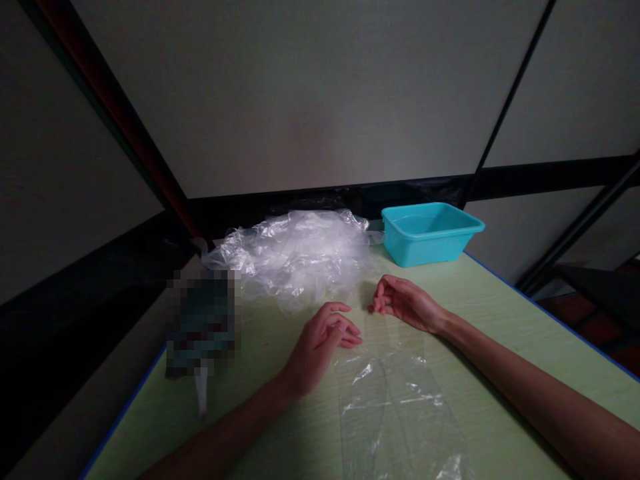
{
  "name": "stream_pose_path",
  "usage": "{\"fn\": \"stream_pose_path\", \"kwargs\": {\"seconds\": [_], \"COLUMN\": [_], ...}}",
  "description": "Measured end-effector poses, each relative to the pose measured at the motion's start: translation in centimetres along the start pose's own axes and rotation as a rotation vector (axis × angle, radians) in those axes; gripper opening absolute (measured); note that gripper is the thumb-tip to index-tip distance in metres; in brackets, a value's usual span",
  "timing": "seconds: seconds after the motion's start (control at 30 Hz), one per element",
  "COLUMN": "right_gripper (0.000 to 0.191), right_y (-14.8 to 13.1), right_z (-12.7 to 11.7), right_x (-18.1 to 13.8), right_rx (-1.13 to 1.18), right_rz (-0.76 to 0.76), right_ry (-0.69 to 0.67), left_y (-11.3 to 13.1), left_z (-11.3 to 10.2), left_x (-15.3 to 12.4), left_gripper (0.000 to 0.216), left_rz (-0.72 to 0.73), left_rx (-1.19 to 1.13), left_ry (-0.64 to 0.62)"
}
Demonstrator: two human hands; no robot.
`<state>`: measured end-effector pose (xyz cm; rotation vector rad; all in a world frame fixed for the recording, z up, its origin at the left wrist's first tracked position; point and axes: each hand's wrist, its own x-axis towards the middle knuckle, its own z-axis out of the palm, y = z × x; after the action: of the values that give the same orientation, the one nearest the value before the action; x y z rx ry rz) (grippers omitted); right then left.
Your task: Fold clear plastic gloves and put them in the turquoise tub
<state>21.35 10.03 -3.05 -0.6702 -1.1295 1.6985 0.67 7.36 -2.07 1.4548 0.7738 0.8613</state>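
Note:
A clear flat plastic bag (395,407) lies on the table in front of me, its far end between my two hands. My left hand (323,343) hovers by the bag's far left side, fingers loosely stretched and apart, with nothing visible in them. On the other side, my right hand (407,301) rests near the bag's far edge. Its fingers are curled in together, and whether they pinch anything is too faint to make out. Beyond both hands sits a crumpled heap of clear plastic bags (305,253).
A turquoise plastic basin (425,247) stands at the table's back right. To the left lies a blurred-out dark green object (207,320) with a pale strip (201,390) below it. The light green table (500,313) has a blue edge and meets a pale panelled wall (320,100).

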Motion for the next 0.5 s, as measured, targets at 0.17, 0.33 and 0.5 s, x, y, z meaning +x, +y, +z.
{"fn": "stream_pose_path", "kwargs": {"seconds": [0.17, 0.33, 0.5], "right_gripper": [0.027, 0.026, 0.026], "right_y": [-0.18, -0.34, -0.31], "right_z": [0.27, 0.40, 0.34], "right_x": [-0.01, -0.01, -0.05], "right_rx": [0.003, 0.008, 0.026], "right_rz": [0.005, 0.010, 0.015], "right_ry": [0.005, 0.010, 0.014], "left_y": [0.11, -0.28, -0.23], "left_z": [0.01, -0.06, -0.44], "left_x": [-0.16, 0.09, 0.30], "left_gripper": [0.023, 0.018, 0.014], "left_rz": [-0.054, -0.044, -0.020], "left_rx": [0.089, 0.136, 0.162], "left_ry": [0.003, 0.107, 0.247]}}
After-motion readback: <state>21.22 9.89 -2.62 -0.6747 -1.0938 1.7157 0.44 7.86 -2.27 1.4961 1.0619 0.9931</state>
